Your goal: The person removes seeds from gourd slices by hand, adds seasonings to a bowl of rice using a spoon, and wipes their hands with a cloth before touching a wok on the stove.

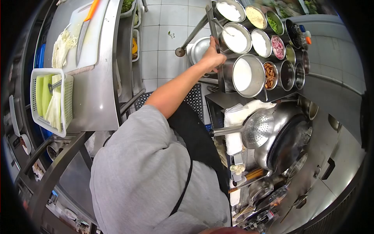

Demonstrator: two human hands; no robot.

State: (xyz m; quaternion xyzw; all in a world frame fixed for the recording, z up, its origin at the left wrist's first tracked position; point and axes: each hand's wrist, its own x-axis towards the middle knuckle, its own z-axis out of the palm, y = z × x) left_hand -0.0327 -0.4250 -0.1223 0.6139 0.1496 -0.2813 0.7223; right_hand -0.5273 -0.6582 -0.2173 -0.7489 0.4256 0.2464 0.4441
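My left hand (213,57) reaches out at the end of a bare arm, against the edge of a steel stand (216,31). One finger stretches along that edge and another shows lower down, apart from it; the rest are hidden. Partly behind the hand and wrist is a round metal bowl (200,47). Nearest on the stand are a big steel pot (243,76) of white contents and another pot of white powder (236,38) with a spoon in it. My right hand is out of view.
Smaller tins hold brown pieces (269,75), pink chopped food (277,46) and greens (274,23). A perforated skimmer (257,128) lies over a wok (288,144). Opposite, a steel counter (93,109) bears a knife (82,41), a cutting board (91,50) and a white basket (66,105).
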